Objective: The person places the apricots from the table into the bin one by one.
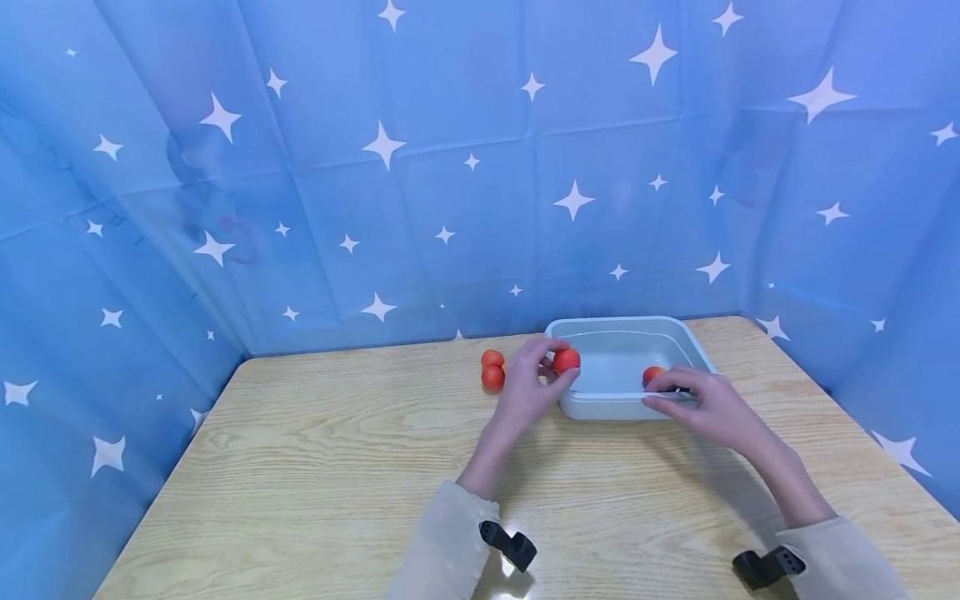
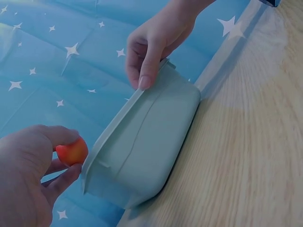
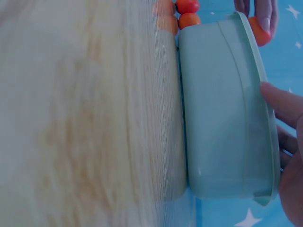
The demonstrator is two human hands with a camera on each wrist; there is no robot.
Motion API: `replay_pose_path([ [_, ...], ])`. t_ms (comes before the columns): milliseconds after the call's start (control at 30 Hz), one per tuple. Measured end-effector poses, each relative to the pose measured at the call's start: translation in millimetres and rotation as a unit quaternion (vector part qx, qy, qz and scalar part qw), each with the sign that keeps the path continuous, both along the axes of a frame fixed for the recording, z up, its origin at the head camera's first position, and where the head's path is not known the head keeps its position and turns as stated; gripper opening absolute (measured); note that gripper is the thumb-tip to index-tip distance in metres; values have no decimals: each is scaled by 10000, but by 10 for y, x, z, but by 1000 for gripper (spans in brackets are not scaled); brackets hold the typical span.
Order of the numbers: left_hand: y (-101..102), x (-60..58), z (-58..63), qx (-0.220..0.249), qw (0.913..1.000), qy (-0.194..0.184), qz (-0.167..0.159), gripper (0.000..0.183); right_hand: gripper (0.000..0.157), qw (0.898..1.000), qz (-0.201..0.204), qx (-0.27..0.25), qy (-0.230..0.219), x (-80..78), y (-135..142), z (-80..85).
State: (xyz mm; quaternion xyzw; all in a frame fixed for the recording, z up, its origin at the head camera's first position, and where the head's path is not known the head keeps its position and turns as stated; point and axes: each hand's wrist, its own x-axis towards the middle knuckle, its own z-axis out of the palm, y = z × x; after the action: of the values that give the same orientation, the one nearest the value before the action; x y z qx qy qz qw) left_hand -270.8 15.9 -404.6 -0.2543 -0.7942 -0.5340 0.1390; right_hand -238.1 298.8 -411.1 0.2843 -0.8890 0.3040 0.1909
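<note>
My left hand (image 1: 525,387) pinches a round red-orange ball (image 1: 567,360) between thumb and fingers, at the left rim of a pale blue-green plastic bin (image 1: 611,407). In the left wrist view the ball (image 2: 73,152) is beside the rim, with fingertips close to the edge. At the bin's near right side, my right hand (image 1: 705,406) grips the rim, thumb outside and fingers inside. Another red-orange ball (image 1: 652,375) lies in the bin by those fingers, partly hidden. Whether the right fingers touch it, I cannot tell.
Several more red-orange balls (image 1: 492,378) sit together on the wooden table (image 1: 322,467), left of the bin and partly behind my left hand. A blue star-patterned curtain (image 1: 450,200) hangs behind the table and along its sides.
</note>
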Motion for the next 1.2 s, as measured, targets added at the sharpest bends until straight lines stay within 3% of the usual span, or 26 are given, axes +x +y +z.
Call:
replay_pose_path([
  [467,46,36,14,-185,9992,-354,27,43,17,10000,-6,15,-20,1,-9,19],
  [800,-28,15,-6,-228,9995,-165,165,42,18,10000,3,-11,-11,-9,-6,10],
  [1200,-215,-15,-74,-435,9979,-200,442,44,22,9999,10,-114,-4,0,-14,0],
])
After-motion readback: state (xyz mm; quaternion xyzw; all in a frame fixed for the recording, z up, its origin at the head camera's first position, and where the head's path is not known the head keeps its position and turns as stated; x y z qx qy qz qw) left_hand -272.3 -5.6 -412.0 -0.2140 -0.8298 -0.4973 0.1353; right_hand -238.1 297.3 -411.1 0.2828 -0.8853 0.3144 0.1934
